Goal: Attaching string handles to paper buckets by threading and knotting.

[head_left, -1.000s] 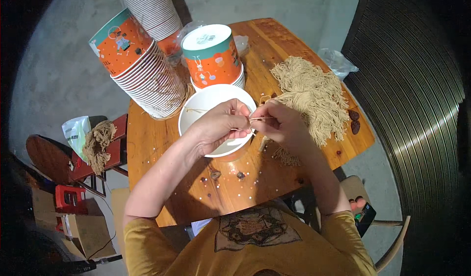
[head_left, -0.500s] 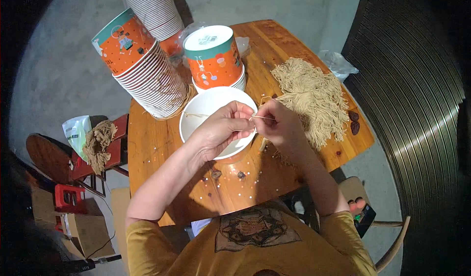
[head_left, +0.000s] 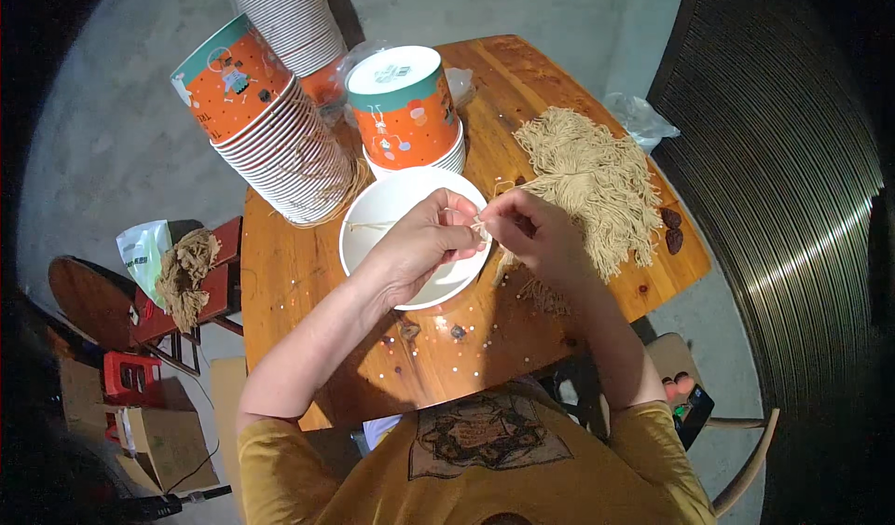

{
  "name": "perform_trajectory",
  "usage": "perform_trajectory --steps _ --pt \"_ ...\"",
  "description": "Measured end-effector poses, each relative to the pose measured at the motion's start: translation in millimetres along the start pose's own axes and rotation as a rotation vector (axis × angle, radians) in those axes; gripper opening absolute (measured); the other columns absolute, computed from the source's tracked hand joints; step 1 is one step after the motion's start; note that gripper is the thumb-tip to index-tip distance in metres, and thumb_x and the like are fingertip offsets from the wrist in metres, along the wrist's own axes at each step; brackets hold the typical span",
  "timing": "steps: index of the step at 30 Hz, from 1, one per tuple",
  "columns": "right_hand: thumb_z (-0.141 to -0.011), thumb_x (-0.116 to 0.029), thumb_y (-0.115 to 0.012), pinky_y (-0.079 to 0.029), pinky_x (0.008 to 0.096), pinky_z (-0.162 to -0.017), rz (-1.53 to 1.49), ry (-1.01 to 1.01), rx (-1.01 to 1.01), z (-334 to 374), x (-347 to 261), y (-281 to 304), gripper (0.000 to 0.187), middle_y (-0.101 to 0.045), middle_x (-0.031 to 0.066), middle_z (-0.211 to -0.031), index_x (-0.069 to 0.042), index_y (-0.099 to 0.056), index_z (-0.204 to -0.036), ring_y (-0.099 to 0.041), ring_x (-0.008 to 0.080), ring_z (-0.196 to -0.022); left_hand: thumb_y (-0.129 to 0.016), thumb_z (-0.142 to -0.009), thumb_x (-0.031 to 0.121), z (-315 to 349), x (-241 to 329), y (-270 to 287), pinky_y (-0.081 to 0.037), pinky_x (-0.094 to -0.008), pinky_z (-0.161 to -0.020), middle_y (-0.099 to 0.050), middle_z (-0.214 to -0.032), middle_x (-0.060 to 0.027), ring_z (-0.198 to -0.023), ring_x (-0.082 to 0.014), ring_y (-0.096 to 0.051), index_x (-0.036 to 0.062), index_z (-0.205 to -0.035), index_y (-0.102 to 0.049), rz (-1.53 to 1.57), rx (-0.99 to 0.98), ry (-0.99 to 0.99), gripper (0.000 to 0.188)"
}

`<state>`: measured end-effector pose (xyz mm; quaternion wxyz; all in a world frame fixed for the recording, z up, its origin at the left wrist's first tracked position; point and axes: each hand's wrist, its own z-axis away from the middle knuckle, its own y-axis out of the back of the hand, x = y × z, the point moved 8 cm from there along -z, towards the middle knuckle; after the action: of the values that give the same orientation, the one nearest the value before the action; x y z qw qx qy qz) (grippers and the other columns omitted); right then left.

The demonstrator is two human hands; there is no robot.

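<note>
Above the right rim of a white bowl-shaped tub (head_left: 378, 199), my two hands meet fingertip to fingertip. My left hand (head_left: 431, 245) pinches a thin beige string (head_left: 368, 225), whose loose end shows inside the tub. Close against it, my right hand (head_left: 539, 238) has thumb and forefinger closed at the pale strand by the left fingertips. The small knot or loop between the fingers is too fine to make out. A large heap of beige yarn strands (head_left: 587, 185) lies just right of my right hand.
Behind the tub stand stacked orange and green paper tubs (head_left: 392, 124), with a taller tilted stack (head_left: 280, 157) at left. Small white bits and dark knots dot the wooden table (head_left: 438, 366). Two dark dried fruits (head_left: 673, 236) lie by its right edge.
My right fingers have shifted and curled in closer to the left fingertips. The strand stretched between the hands before no longer shows. The left hand has barely moved.
</note>
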<state>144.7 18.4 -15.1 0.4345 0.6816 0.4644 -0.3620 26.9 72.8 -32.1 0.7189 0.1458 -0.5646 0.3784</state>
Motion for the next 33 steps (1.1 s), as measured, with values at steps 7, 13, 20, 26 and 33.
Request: perform_trajectory --steps 7,13,20,26,33 --pt "-0.084 -0.023 -0.065 -0.046 0.0304 -0.061 0.184 -0.026 -0.026 -4.0 -3.9 2.5 0.02 -0.058 0.0084 -0.075 -0.003 -0.06 -0.085 -0.056 0.0154 -0.066 -0.062 -0.076 -0.003 -0.8 12.0 -1.4 -0.043 -0.0218 -0.072 -0.049 -0.086 -0.0025 -0.078 -0.0104 -0.05 0.004 -0.105 -0.046 -0.299 0.041 -0.219 0.034" --pt "-0.083 -0.022 -0.065 -0.045 0.0293 -0.061 0.106 -0.045 -0.015 -3.9 2.6 1.5 0.02 -0.056 0.0066 -0.072 -0.003 -0.058 -0.084 -0.054 0.014 -0.064 -0.057 -0.078 -0.003 3.5 20.4 -10.6 -0.041 -0.0224 -0.073 -0.046 -0.085 -0.0023 -0.077 -0.0098 -0.045 0.0045 -0.11 -0.046 -0.599 -0.021 -0.349 0.035" --pt "-0.084 -0.02 -0.064 -0.044 0.0262 -0.061 0.014 -0.112 -0.029 -2.4 5.4 0.6 0.019 -0.054 0.0024 -0.071 -0.003 -0.056 -0.084 -0.05 0.0087 -0.065 -0.056 -0.082 0.002 12.7 15.6 0.0 -0.04 -0.0222 -0.071 -0.046 -0.084 -0.0005 -0.076 -0.0079 -0.044 0.0037 -0.107 -0.052 -0.619 0.04 -0.331 0.026" --pt "-0.085 -0.02 -0.063 -0.043 0.025 -0.06 -0.028 -0.135 -0.024 -1.4 8.6 -0.1 0.018 -0.055 0.0011 -0.07 -0.003 -0.056 -0.084 -0.05 0.0079 -0.065 -0.058 -0.088 0.011 10.3 12.0 -5.1 -0.041 -0.0213 -0.064 -0.049 -0.076 0.002 -0.069 -0.0062 -0.046 0.002 -0.099 -0.054 -0.52 0.038 -0.252 0.014" --pt "-0.086 -0.019 -0.063 -0.043 0.0233 -0.061 -0.071 -0.094 -0.035 0.0 7.7 -0.6 0.017 -0.053 -0.001 -0.07 -0.003 -0.056 -0.085 -0.048 0.006 -0.067 -0.056 -0.09 0.008 6.9 8.8 -7.1 -0.043 -0.0217 -0.062 -0.052 -0.076 -0.0005 -0.068 -0.0074 -0.05 0.0008 -0.094 -0.052 -0.4 -0.006 -0.221 0.009"
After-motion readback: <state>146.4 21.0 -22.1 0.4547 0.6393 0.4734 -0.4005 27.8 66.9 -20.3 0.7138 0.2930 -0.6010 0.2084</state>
